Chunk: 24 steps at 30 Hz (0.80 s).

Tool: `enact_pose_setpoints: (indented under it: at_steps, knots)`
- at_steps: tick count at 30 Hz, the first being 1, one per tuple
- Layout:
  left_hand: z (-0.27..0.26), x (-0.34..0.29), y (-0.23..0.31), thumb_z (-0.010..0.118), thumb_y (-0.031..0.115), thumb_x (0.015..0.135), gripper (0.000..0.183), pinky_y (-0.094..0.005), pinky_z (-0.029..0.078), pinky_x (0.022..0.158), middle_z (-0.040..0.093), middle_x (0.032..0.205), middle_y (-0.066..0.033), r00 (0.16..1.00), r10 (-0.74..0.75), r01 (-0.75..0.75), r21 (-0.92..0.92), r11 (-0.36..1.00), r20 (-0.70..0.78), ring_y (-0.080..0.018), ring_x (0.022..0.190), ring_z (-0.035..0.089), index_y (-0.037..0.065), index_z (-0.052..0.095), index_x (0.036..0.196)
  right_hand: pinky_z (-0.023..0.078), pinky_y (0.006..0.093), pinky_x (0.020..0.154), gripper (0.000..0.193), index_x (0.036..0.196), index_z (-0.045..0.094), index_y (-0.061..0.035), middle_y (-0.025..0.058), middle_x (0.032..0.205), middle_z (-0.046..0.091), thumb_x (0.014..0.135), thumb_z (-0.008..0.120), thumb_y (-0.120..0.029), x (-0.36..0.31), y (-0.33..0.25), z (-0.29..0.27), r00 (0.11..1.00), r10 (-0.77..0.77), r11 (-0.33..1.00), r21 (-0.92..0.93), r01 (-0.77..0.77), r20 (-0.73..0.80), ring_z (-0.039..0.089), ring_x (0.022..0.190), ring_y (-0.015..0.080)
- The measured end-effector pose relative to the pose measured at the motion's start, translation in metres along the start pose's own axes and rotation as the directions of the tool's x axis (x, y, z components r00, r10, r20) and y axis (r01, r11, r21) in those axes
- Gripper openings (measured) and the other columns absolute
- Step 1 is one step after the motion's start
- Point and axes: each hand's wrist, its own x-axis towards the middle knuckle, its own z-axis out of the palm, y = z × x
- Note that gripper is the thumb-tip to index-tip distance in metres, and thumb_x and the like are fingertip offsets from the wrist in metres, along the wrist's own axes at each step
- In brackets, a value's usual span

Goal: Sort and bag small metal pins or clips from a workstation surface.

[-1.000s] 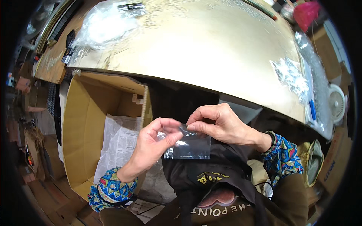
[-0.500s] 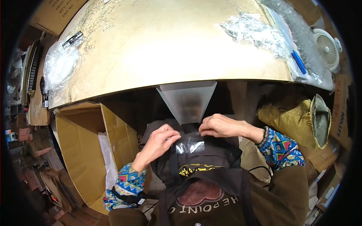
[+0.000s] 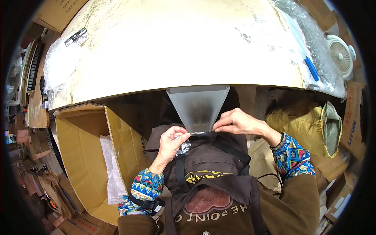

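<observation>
A grey metal chute (image 3: pixel 199 107) slopes down toward me from the table's front edge, narrowing to its lower end. My left hand (image 3: pixel 171 143), at the left of that end, pinches a small clear plastic bag (image 3: pixel 184 147), which hangs crumpled and shiny below the fingers. On the other side of the chute's tip, my right hand (image 3: pixel 234 122) has thumb and fingers pressed together, right at the metal edge. What these fingers grip is too small to make out. Under both hands lies the dark apron (image 3: pixel 211 156) over my lap.
The pale table (image 3: pixel 168 51) spans the front, brightly lit. An open cardboard box (image 3: pixel 84 149) stands at my left, a yellow sack (image 3: pixel 293 121) at my right. Plastic bags (image 3: pixel 62 66) lie on the table's left; a blue pen (image 3: pixel 311 68) and a white fan (image 3: pixel 340 56) are right.
Both hands have moved up to the chute's lower end, my right one a little outward. The clear bag, hanging flat between them before, is now bunched below my left fingers.
</observation>
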Motion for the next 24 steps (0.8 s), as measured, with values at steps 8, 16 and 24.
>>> enact_pose_setpoints:
  at_steps: [8, 16, 24]
  knots:
    - [0.004, -0.002, 0.022, 0.069, 0.005, 0.084, 0.028, -0.0227, 0.05, 0.074, 0.067, 0.093, -0.0064, 0.988, -0.014, 0.013, -0.006, 1.0, -0.152, -0.0088, 0.083, 0.061, -0.003, 0.057, 0.108, 0.044, 0.0176, 0.052, 0.021, 0.101, 0.071, -0.0061, -0.0009, 0.072, 0.062, 0.089, 0.065, -0.023, 0.014, -0.061, -0.072, 0.957, 0.29, 0.884, 0.383, -0.269, 0.004, 0.054, 0.059, 0.0027]
    - [-0.002, 0.002, 0.006, 0.066, 0.007, 0.087, 0.021, -0.0283, 0.04, 0.098, 0.07, 0.095, -0.0057, 0.999, 0.028, -0.02, 0.167, 0.986, -0.043, -0.012, 0.118, 0.05, -0.004, 0.064, 0.105, 0.045, 0.0398, 0.082, 0.023, 0.099, 0.065, -0.0064, 0.0135, 0.104, 0.06, 0.084, 0.063, -0.024, 0.2, -0.078, -0.102, 0.826, -0.547, 0.649, -0.692, 0.317, -0.135, 0.052, 0.101, 0.0306]
    - [0.007, 0.0, 0.01, 0.066, 0.01, 0.088, 0.027, -0.0182, 0.049, 0.075, 0.068, 0.096, -0.0051, 0.99, -0.123, 0.12, -0.046, 0.992, -0.066, -0.0064, 0.087, 0.062, -0.003, 0.061, 0.111, 0.023, 0.0536, 0.109, 0.06, 0.141, 0.035, -0.0057, 0.0337, 0.142, 0.029, 0.096, 0.04, -0.045, 0.418, -0.048, -0.169, 0.683, -0.499, 0.678, -0.732, -0.076, -0.533, 0.024, 0.134, 0.0487]
